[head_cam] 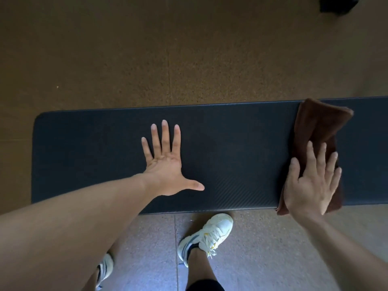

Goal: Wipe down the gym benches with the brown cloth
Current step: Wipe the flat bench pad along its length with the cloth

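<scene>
A long dark padded bench runs across the middle of the view, its rounded left end in sight and its right end cut off by the frame. My left hand lies flat on the pad near its middle, fingers spread and straight. At the right, a folded brown cloth stretches across the bench from the far edge to the near edge. My right hand presses flat on the cloth's near half with straight fingers.
Speckled brown rubber flooring surrounds the bench. My two feet in white trainers stand just in front of the bench's near edge. A dark object sits on the floor at the far right corner.
</scene>
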Available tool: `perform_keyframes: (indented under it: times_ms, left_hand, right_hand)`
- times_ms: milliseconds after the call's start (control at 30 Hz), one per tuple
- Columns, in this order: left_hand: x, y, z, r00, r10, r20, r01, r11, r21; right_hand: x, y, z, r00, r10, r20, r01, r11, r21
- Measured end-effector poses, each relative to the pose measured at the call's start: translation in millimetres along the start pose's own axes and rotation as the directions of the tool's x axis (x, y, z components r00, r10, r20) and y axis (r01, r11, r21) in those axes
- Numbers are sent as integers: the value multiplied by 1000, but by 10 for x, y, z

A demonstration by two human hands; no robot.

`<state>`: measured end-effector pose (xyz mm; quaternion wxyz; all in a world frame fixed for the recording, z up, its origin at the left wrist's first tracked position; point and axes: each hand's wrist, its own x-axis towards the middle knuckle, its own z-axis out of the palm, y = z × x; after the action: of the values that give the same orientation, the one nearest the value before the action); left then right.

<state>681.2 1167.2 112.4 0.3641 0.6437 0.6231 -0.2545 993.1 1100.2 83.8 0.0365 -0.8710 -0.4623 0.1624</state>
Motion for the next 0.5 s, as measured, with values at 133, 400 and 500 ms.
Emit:
perform_keyframes:
  times_ms: [133, 400, 500]
  left_hand:
    - [-31, -97, 4, 991, 124, -46, -128, 986, -102]
    - [-655, -1280, 174, 882, 258, -394, -427, 791, -438]
    - [-810, -2122, 230, 861, 167, -481, -408, 792, -455]
  right_hand:
    - [-371, -329, 171, 995, 102, -16, -101, 994, 34]
    - [-1173, -1706, 639, 987, 158, -7, -157, 985, 67]
    - [-1375, -2478, 863, 997, 73, 13, -74, 996, 54]
